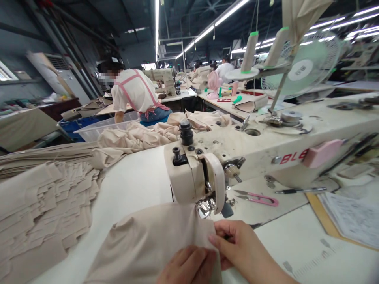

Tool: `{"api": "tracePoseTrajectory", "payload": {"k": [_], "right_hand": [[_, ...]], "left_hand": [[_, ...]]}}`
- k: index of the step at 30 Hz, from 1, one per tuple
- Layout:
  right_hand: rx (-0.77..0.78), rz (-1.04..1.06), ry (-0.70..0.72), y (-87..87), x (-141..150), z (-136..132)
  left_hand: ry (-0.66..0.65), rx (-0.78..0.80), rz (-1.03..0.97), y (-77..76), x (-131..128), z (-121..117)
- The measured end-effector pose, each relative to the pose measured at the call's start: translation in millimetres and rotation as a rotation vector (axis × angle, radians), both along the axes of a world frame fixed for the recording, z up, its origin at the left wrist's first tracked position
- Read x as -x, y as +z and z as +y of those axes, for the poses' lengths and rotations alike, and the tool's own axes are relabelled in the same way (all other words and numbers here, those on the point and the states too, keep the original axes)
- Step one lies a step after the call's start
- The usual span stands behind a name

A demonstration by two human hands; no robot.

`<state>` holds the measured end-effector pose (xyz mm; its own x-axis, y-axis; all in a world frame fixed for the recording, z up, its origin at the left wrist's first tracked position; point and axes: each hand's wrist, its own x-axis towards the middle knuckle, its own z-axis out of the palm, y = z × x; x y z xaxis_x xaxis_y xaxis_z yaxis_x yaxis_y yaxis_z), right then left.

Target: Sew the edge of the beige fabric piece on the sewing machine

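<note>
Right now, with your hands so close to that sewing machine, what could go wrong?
My right hand pinches the beige fabric right beside the presser foot, so a finger could slip under the needle. My left hand presses the cloth flat; if it bunches, the seam might go crooked. The pink snips lie open near the machine, and a sleeve or cloth could snag on them.

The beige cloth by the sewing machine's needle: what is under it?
The beige cloth lies on the white table, running to the presser foot. Both hands rest on its near edge: left hand, right hand. Anything beneath the cloth is hidden.
</note>
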<state>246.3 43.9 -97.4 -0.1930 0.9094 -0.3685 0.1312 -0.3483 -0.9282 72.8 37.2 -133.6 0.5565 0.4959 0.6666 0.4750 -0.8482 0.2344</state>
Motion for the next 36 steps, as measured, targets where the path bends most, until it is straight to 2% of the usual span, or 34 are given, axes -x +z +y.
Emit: {"api": "tracePoseTrajectory", "payload": {"k": [2, 3, 5, 7, 9, 11, 15, 16, 18, 20, 23, 26, 30, 33, 36], "right_hand": [[-0.060, -0.021, -0.002, -1.8, 1.5, 0.6], [-0.090, -0.025, 0.008, -1.3, 1.6, 1.1], [-0.148, -0.028, 0.044, 1.2, 0.9, 1.9], [-0.189, -0.035, 0.085, 3.1, -0.8, 1.1], [-0.212, -0.067, 0.080, 0.8, -2.0, -2.6], [-0.388, -0.221, 0.026, -8.2, -1.8, -8.3], [-1.087, -0.679, -0.021, -38.6, 1.5, -15.5], [-1.184, -0.744, -0.002, -43.9, 1.8, -15.1], [-1.283, -0.829, 0.028, -45.9, 0.7, -12.1], [-1.293, -0.884, 0.124, -35.9, -3.0, -7.8], [-1.278, -0.963, 0.286, -10.8, -9.8, -1.2], [-1.282, -0.991, 0.303, 3.8, -12.6, 5.4], [-1.301, -0.971, 0.292, -2.0, -9.5, 12.3], [-1.330, -0.926, 0.219, -12.9, -8.5, 13.2], [-1.271, -0.836, 0.254, -20.6, -12.4, 11.8]], "left_hand": [[-0.051, 0.295, -0.003, 20.1, 3.3, 13.4], [-0.017, 0.425, -0.001, 31.7, 3.6, 21.5], [0.056, 0.809, 0.011, 51.4, 1.7, 37.4], [0.060, 1.075, 0.016, 60.9, -2.2, 49.5], [0.074, 1.168, 0.004, 60.1, -5.8, 55.5], [0.154, 1.145, -0.011, 54.4, -8.4, 56.5], [0.327, 1.027, -0.014, 50.4, -12.4, 52.8], [0.344, 1.026, -0.011, 51.9, -13.4, 51.9], [0.355, 1.046, -0.001, 55.7, -15.3, 51.0], [0.371, 1.053, 0.005, 58.7, -17.1, 51.4], [0.404, 1.037, -0.003, 59.5, -19.4, 54.9], [0.419, 1.016, -0.024, 58.1, -21.1, 60.7], [0.405, 1.021, -0.052, 58.4, -20.6, 67.6], [0.390, 1.050, -0.080, 59.5, -18.8, 69.1], [0.379, 1.086, -0.133, 57.8, -18.1, 68.4]]}}
